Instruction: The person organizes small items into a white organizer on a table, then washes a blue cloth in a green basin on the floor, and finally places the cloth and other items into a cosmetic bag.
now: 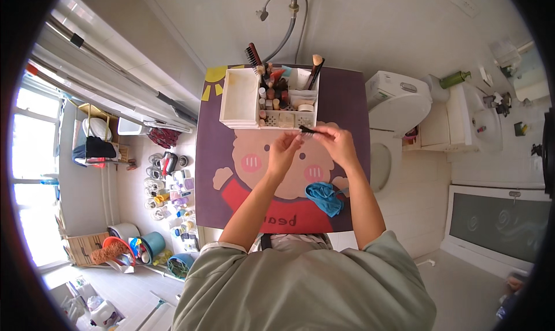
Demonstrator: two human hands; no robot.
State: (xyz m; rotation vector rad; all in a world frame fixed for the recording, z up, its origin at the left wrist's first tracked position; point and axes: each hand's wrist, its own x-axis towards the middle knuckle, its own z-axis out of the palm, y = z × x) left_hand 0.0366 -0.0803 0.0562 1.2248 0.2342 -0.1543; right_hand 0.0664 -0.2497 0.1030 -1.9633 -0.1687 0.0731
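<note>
My right hand (337, 148) is closed in a pinch on a small black object (307, 130), slim, with a paler, fringed-looking edge; it is too small to tell its kind. The fingers of my left hand (283, 150) are pinched together at the object's left end. Both hands are just in front of a white organizer box (239, 123). Its left compartment (240, 94) holds nothing that I can see. The other compartments hold several cosmetic bottles and tubes (269, 94), a hairbrush (252, 54) at the back left and makeup brushes (317, 65) at the back right.
A crumpled blue cloth (325, 199) lies by my right forearm on the table's printed cover (347, 100). Right of the table stand a toilet (399, 100) and a sink (483, 120). Shoes and bottles (167, 186) and buckets (153, 244) crowd the floor at left.
</note>
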